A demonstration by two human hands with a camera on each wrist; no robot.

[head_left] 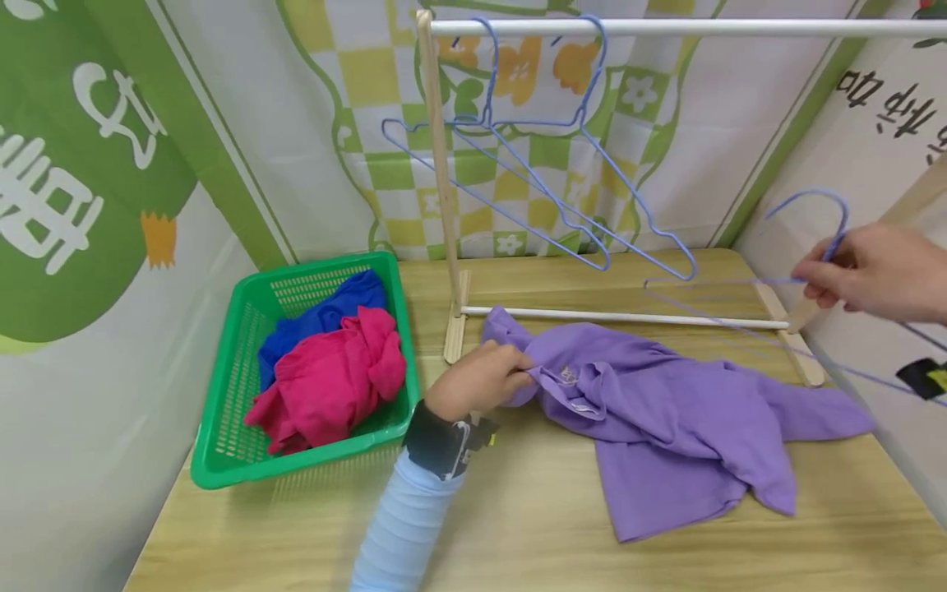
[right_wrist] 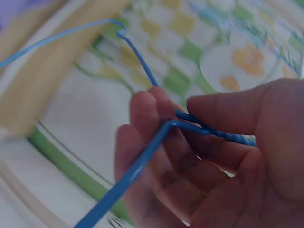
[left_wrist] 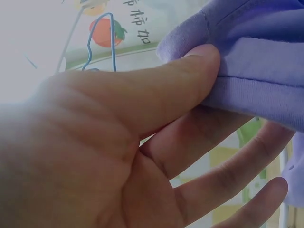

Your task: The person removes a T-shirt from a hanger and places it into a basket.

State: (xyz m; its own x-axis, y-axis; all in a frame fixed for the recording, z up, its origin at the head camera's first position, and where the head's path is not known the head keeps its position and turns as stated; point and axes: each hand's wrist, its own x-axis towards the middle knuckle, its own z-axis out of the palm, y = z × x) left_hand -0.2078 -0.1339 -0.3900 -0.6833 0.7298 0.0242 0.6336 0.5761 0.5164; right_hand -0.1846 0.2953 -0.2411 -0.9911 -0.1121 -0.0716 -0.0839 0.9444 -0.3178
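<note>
A purple long-sleeved shirt (head_left: pixel 666 411) lies crumpled on the wooden table, with a white label showing at its neckline. My left hand (head_left: pixel 481 378) pinches the shirt's edge near the collar; in the left wrist view the thumb presses the purple fabric (left_wrist: pixel 261 61) against the index finger while the other fingers spread loosely. Off to the right, above the table, my right hand (head_left: pixel 880 271) grips a blue wire hanger (head_left: pixel 836 218) by the neck under its hook. The right wrist view shows the hanger's twisted neck (right_wrist: pixel 232 137) between thumb and fingers, its arms slanting away.
Two more blue hangers (head_left: pixel 584 123) hang from the white rail (head_left: pixel 666 28) of a wooden-legged rack (head_left: pixel 442 164). At left, a green basket (head_left: pixel 214 436) holds a pink garment (head_left: pixel 333 378) and a blue garment (head_left: pixel 325 304). Printed curtains (head_left: pixel 222 181) enclose the table's back and sides.
</note>
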